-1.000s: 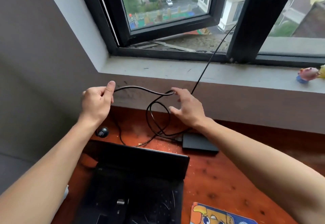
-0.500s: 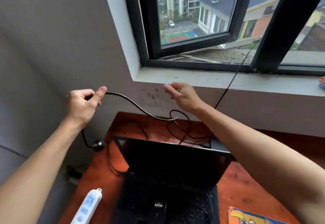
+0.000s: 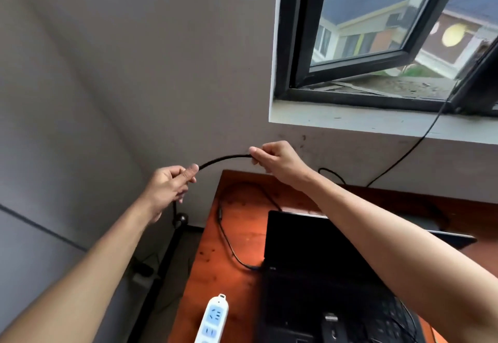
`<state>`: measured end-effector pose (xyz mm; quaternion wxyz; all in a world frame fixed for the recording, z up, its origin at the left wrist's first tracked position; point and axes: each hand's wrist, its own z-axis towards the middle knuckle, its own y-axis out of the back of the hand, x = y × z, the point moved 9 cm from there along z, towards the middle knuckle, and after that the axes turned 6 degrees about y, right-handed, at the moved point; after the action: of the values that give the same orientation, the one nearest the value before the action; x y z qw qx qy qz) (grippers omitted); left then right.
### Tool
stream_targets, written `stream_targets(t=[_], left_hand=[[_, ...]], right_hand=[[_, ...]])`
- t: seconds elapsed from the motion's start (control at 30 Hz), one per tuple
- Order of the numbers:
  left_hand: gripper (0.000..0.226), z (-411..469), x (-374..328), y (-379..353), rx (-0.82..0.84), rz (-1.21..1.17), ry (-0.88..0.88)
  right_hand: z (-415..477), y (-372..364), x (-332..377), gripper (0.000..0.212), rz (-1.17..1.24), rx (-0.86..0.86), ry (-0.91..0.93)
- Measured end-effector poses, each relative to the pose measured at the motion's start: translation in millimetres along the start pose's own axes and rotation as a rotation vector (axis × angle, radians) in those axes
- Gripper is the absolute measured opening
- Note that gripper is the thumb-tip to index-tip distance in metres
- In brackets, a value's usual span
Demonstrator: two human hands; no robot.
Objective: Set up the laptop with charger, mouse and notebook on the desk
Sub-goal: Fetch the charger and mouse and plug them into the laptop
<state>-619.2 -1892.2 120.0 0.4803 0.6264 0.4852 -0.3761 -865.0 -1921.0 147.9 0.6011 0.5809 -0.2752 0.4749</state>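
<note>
A black charger cable (image 3: pixel 223 158) arches in the air between my two hands, above the desk's far left corner. My left hand (image 3: pixel 168 189) pinches one end of that stretch; the cable's black plug (image 3: pixel 180 220) hangs just below it. My right hand (image 3: pixel 277 160) grips the cable's other end. An open black laptop (image 3: pixel 318 256) stands on the red-brown wooden desk (image 3: pixel 215 256), with another stretch of black cable (image 3: pixel 229 243) plugged into its left side. A black mouse (image 3: pixel 330 329) lies on the keyboard. The charger brick is hidden behind my right arm.
A white power strip (image 3: pixel 213 318) lies at the desk's left front edge. Grey walls close in at the left and back. Above the desk runs a window sill (image 3: pixel 350 121), with a thin black wire (image 3: pixel 404 154) dropping from the open window down behind the desk.
Both hands moved left with the cable. My right hand, open before, now grips the cable near my left hand. The view swung left and up.
</note>
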Motion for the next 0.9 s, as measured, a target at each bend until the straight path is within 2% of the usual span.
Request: stream_targets(t=[0.1,0.2,0.33,0.43,0.5,0.57,0.63,0.67,0.73,0.83,0.9], left_hand=[[0.022,-9,60,15,0.003,0.073,0.081],[0.023,-32,125,40,-0.087,0.129,0.200],[0.021,-71,170,63,-0.189,0.141,0.286],[0.016,-94,187,73,-0.297,0.070,0.358],[0.009,-107,196,76,-0.341,-0.016,0.428],[0.016,-115,203,81,-0.366,-0.059,0.473],[0.012,-121,204,78,-0.363,-0.090,0.497],[0.007,-124,206,76,-0.363,-0.102,0.502],[0.009,-125,208,71,-0.344,-0.113,0.515],[0.011,-118,215,51,-0.215,-0.143,0.563],[0.015,-112,220,39,-0.132,-0.117,0.597]], right_hand=[[18,5,-6,0.042,-0.013,-0.113,-0.033],[32,15,-26,0.041,-0.037,-0.218,-0.110],[37,-12,-47,0.038,-0.331,-0.075,-0.182],[36,-61,-48,0.019,-0.480,0.098,-0.170],[28,-88,-32,0.021,-0.592,0.138,-0.078],[9,-115,-2,0.022,-0.619,0.088,0.133],[-29,-141,23,0.012,-0.561,0.059,0.346],[-51,-156,27,0.008,-0.528,0.092,0.393],[-89,-183,15,0.009,-0.465,0.256,0.338],[-134,-218,-29,0.012,-0.385,0.545,0.098],[-152,-232,-51,0.017,-0.296,0.671,-0.056]])
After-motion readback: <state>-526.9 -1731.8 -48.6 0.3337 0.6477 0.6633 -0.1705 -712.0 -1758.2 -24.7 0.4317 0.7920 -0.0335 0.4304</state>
